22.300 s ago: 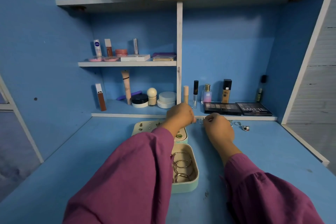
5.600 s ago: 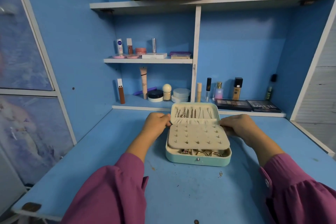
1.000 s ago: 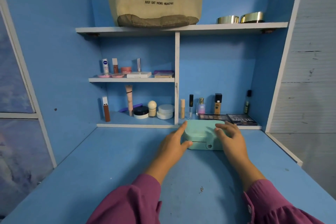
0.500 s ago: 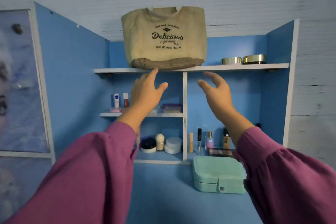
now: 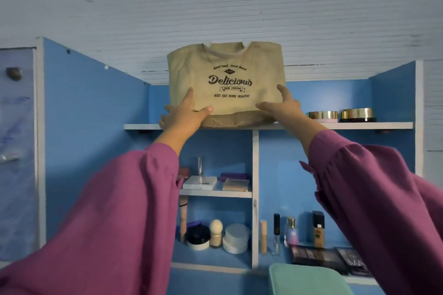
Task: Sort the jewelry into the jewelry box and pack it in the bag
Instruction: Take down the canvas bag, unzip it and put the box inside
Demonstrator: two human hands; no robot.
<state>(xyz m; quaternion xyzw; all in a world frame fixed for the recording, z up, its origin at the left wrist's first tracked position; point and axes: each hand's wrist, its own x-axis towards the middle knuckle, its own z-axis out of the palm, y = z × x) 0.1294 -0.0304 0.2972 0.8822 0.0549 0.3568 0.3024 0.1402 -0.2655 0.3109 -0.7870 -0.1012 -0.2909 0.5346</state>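
A beige tote bag (image 5: 227, 84) printed "Delicious" stands upright on the top shelf (image 5: 141, 126). My left hand (image 5: 184, 114) lies against the bag's lower left corner, fingers straight up its side and thumb across the front. My right hand (image 5: 281, 104) touches the lower right corner with spread, straight fingers. Both arms in purple sleeves reach upward. The mint-green jewelry box (image 5: 304, 279) sits closed on the blue desk below, cut off by the bottom edge of the view.
Two gold-lidded jars (image 5: 340, 115) stand on the top shelf right of the bag. Lower shelves hold cosmetics: compacts (image 5: 200, 182), round pots (image 5: 236, 238), bottles (image 5: 291, 231). Dark eyeshadow palettes (image 5: 314, 256) lie behind the box. A white divider (image 5: 255, 199) splits the shelving.
Both hands left the closed jewelry box, rose to the top shelf, and now touch the bag's lower corners. The view has tilted upward.
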